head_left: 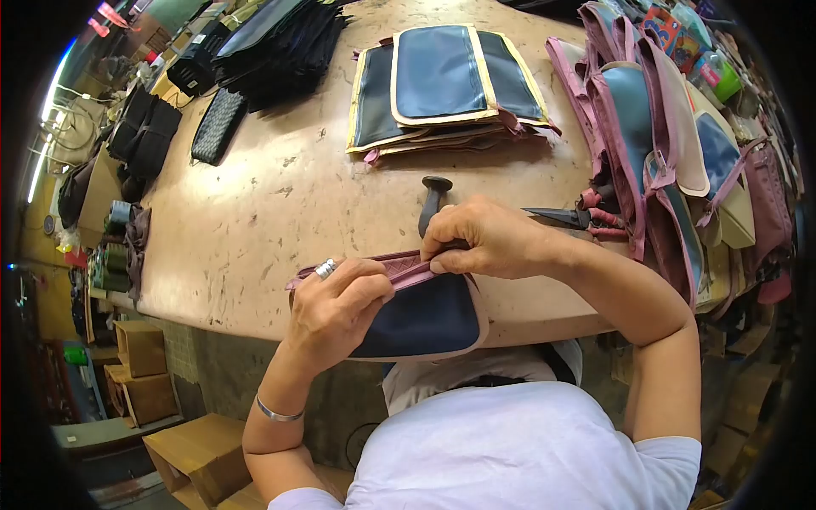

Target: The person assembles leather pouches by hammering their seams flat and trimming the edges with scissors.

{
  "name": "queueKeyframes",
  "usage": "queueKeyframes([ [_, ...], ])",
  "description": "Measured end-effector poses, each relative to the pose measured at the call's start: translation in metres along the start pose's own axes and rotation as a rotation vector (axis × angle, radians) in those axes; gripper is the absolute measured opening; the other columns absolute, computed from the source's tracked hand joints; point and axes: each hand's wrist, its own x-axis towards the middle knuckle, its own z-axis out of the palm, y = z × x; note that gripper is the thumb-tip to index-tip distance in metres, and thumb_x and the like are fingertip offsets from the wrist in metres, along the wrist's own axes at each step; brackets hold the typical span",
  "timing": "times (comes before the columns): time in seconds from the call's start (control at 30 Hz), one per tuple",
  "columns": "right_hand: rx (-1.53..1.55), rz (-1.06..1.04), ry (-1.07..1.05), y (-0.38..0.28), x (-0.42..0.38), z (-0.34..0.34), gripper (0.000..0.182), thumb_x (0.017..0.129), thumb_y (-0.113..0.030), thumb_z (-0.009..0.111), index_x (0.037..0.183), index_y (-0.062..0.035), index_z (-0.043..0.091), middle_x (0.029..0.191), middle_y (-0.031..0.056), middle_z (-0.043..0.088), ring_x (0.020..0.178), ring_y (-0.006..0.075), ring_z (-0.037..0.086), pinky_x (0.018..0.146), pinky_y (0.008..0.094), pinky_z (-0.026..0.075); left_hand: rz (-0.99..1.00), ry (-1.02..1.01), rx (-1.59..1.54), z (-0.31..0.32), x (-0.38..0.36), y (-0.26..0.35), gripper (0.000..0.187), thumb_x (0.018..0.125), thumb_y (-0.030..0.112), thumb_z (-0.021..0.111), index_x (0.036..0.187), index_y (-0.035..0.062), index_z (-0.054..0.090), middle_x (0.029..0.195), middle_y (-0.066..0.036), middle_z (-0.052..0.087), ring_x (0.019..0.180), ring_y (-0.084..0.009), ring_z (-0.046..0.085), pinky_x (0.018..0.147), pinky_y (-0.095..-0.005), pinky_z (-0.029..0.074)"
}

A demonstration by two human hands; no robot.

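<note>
A dark navy pouch (421,316) with a pink zippered top edge (406,269) hangs partly over the table's front edge. My left hand (334,310), with a ring on one finger, is closed on the left part of that edge. At its right end, my right hand (497,240) pinches the same edge between thumb and fingers. Some pink quilted lining shows between the hands. Just behind my right hand is a dark metal tool (433,200) with a round flat head. Scissors (557,218) with pink-wrapped handles lie to the right, partly hidden by my hand.
Yellow-edged dark panels (438,72) are stacked at the table's (246,229) far middle. Black sheets (276,55) and a black woven piece (219,127) lie at the far left. Pink-trimmed bags (633,127) crowd the right side. Cardboard boxes (200,455) stand below left.
</note>
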Motion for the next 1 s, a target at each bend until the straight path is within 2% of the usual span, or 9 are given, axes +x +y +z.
queueKeyframes([
  [0.07, -0.032, -0.129, 0.07, 0.005, -0.001, 0.003, 0.011, 0.075, -0.008, 0.062, 0.081, 0.0008, 0.062, 0.065, 0.0139, 0.06, 0.056, 0.0213, 0.059, 0.056, 0.033, 0.044, 0.039, 0.028, 0.043, 0.002, 0.0, 0.0, 0.022, 0.064, -0.002, 0.068, 0.079, 0.0084, 0.057, 0.081, -0.005, 0.06, 0.065, -0.0205, 0.057, 0.054, -0.0294, 0.045],
  [0.17, -0.042, -0.184, 0.107, 0.004, -0.001, 0.005, 0.012, 0.075, -0.008, 0.062, 0.082, 0.0013, 0.062, 0.065, 0.0144, 0.06, 0.058, 0.0223, 0.059, 0.056, 0.0331, 0.044, 0.076, 0.067, 0.08, 0.004, -0.002, 0.0, 0.022, 0.062, -0.004, 0.066, 0.077, 0.0083, 0.055, 0.081, -0.005, 0.06, 0.065, -0.0211, 0.056, 0.055, -0.03, 0.045],
  [0.27, -0.001, -0.045, 0.002, -0.001, 0.0, 0.004, 0.013, 0.075, -0.009, 0.062, 0.082, 0.0017, 0.061, 0.067, 0.0159, 0.06, 0.06, 0.0248, 0.059, 0.058, 0.034, 0.044, 0.102, 0.078, 0.103, 0.003, -0.001, 0.001, 0.022, 0.062, -0.006, 0.065, 0.077, 0.0082, 0.055, 0.081, -0.006, 0.06, 0.066, -0.0215, 0.056, 0.055, -0.0304, 0.045],
  [0.37, -0.073, -0.076, -0.019, 0.002, 0.002, 0.003, 0.015, 0.075, -0.012, 0.062, 0.082, 0.002, 0.061, 0.067, 0.017, 0.06, 0.064, 0.0264, 0.06, 0.06, 0.0356, 0.045, 0.11, 0.07, 0.104, 0.006, -0.001, -0.001, 0.023, 0.062, -0.007, 0.064, 0.077, 0.0079, 0.055, 0.082, -0.006, 0.059, 0.065, -0.0216, 0.056, 0.055, -0.0305, 0.045],
  [0.47, -0.061, 0.007, -0.043, -0.001, 0.002, 0.004, 0.013, 0.076, -0.013, 0.061, 0.079, 0.0, 0.06, 0.072, 0.0111, 0.058, 0.069, 0.0274, 0.052, 0.064, 0.0358, 0.041, 0.094, 0.087, 0.076, 0.009, 0.0, -0.001, 0.025, 0.061, -0.007, 0.065, 0.078, 0.008, 0.055, 0.081, -0.006, 0.06, 0.064, -0.0214, 0.055, 0.054, -0.0302, 0.044],
  [0.57, -0.073, -0.14, 0.041, 0.004, 0.002, 0.012, 0.016, 0.074, -0.013, 0.061, 0.082, 0.0008, 0.061, 0.068, 0.0184, 0.06, 0.065, 0.0308, 0.06, 0.061, 0.037, 0.044, 0.086, 0.112, 0.048, 0.012, 0.001, -0.002, 0.026, 0.061, -0.007, 0.068, 0.079, 0.0084, 0.055, 0.08, -0.006, 0.06, 0.062, -0.0209, 0.055, 0.053, -0.0294, 0.043],
  [0.73, -0.165, -0.069, -0.022, -0.006, -0.003, -0.006, 0.014, 0.075, -0.013, 0.061, 0.083, -0.0014, 0.061, 0.07, 0.0156, 0.061, 0.068, 0.0313, 0.059, 0.062, 0.0379, 0.044, 0.004, 0.033, 0.041, 0.008, 0.008, 0.011, 0.024, 0.066, -0.003, 0.067, 0.085, 0.0079, 0.058, 0.081, -0.006, 0.06, 0.066, -0.0211, 0.057, 0.056, -0.03, 0.046],
  [0.83, -0.239, -0.124, -0.012, -0.007, -0.012, -0.016, 0.012, 0.075, -0.012, 0.061, 0.081, -0.0025, 0.062, 0.07, 0.0129, 0.062, 0.069, 0.0307, 0.059, 0.064, 0.0383, 0.043, -0.18, -0.113, -0.303, -0.002, 0.006, 0.007, 0.023, 0.069, -0.001, 0.067, 0.089, 0.0077, 0.059, 0.08, -0.006, 0.06, 0.067, -0.0219, 0.059, 0.058, -0.0306, 0.047],
  [1.0, -0.286, -0.095, 0.067, -0.005, -0.02, -0.009, 0.012, 0.075, -0.014, 0.061, 0.078, -0.0027, 0.063, 0.07, 0.0126, 0.062, 0.071, 0.0305, 0.059, 0.066, 0.0379, 0.043, -0.074, -0.05, -0.248, 0.014, 0.006, 0.0, 0.023, 0.068, -0.005, 0.066, 0.088, 0.0057, 0.06, 0.08, -0.008, 0.06, 0.065, -0.0232, 0.06, 0.056, -0.0305, 0.048],
])
